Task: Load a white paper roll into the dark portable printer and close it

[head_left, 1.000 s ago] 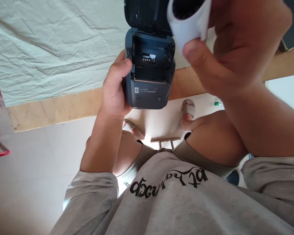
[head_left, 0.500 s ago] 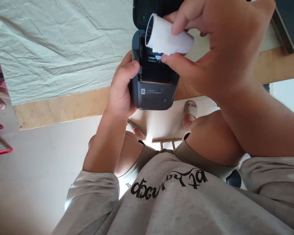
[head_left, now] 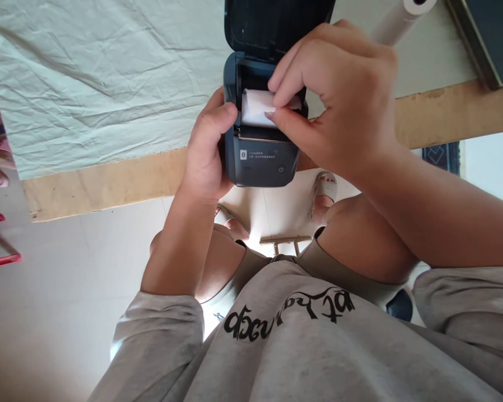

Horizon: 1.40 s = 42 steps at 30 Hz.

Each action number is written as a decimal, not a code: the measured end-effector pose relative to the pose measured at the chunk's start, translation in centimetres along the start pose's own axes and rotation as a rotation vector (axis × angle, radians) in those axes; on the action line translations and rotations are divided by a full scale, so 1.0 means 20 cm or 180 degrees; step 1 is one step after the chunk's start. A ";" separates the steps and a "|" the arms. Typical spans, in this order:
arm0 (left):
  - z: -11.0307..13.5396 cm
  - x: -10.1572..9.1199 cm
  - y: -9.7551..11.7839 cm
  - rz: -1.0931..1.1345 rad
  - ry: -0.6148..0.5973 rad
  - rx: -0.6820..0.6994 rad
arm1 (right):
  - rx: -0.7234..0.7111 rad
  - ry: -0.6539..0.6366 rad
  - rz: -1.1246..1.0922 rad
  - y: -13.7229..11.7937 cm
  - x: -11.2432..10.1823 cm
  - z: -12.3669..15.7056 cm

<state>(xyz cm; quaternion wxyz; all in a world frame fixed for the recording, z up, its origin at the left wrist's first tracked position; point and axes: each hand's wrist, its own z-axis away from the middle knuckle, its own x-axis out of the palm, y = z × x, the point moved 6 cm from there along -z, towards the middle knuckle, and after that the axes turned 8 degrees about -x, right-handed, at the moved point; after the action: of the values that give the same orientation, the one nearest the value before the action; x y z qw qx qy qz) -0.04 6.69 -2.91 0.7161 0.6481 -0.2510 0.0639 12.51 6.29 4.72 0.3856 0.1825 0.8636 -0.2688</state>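
Observation:
A dark grey portable label printer (head_left: 262,162) is held over the table's front edge, its black lid (head_left: 272,25) swung up. My left hand (head_left: 212,139) grips the printer's left side, thumb on the rim of the open bay. Inside the bay lies a white paper roll (head_left: 257,109). My right hand (head_left: 335,95) reaches in from the right, with thumb and index finger pinched on the roll's paper near its loose end. The right part of the roll is partly hidden by these fingers.
A pale cloth (head_left: 96,78) covers the table, whose bare wooden edge (head_left: 109,184) faces me. Beyond my right hand lies a larger white roll (head_left: 402,19). A dark flat object (head_left: 488,39) sits at the far right. Red bars (head_left: 2,261) show at the left.
My right hand has moved down and left, bringing the paper roll from above the printer into its bay. The larger white roll now shows behind my hand. My left hand stays on the printer.

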 end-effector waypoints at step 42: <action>0.06 0.05 0.04 -0.0249 0.0228 0.0101 | 0.0345 -0.0309 -0.1660 0.11 0.11 0.07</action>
<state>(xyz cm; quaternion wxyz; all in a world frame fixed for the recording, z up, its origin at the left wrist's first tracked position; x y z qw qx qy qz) 0.19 5.47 -1.71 0.7162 0.6660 -0.1986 0.0630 12.99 7.37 1.49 0.3339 -0.0389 0.8462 -0.4133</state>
